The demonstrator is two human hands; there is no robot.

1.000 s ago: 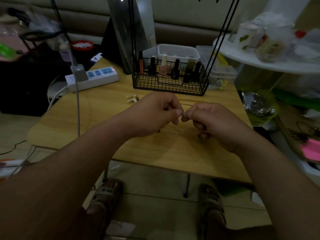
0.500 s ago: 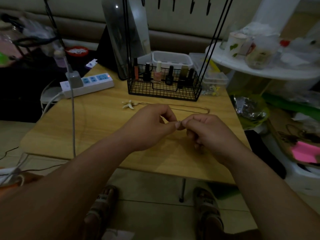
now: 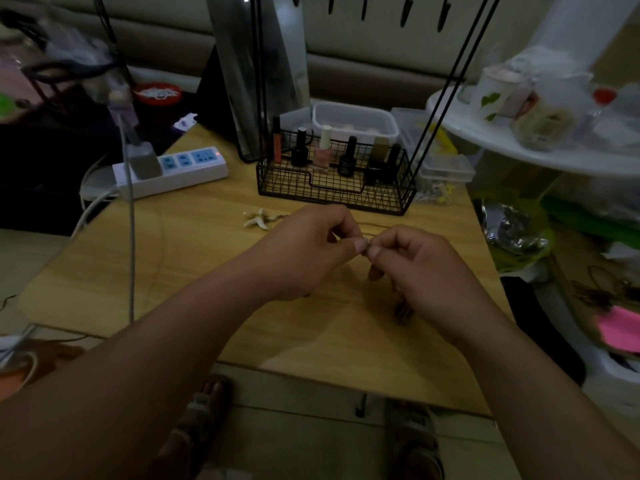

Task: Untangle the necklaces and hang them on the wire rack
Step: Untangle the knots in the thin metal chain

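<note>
Above the pale wooden tabletop [image 3: 194, 258]: left hand [image 3: 311, 251] and right hand [image 3: 422, 268], each grip pinching one small silvery bit of thin necklace chain [image 3: 367, 242]; a hard pull would likely tighten the tangle or snap it.

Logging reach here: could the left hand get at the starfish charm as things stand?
Probably yes: the starfish charm lies on open tabletop just beyond the left hand, nothing between them, but that hand pinches a necklace.
</note>
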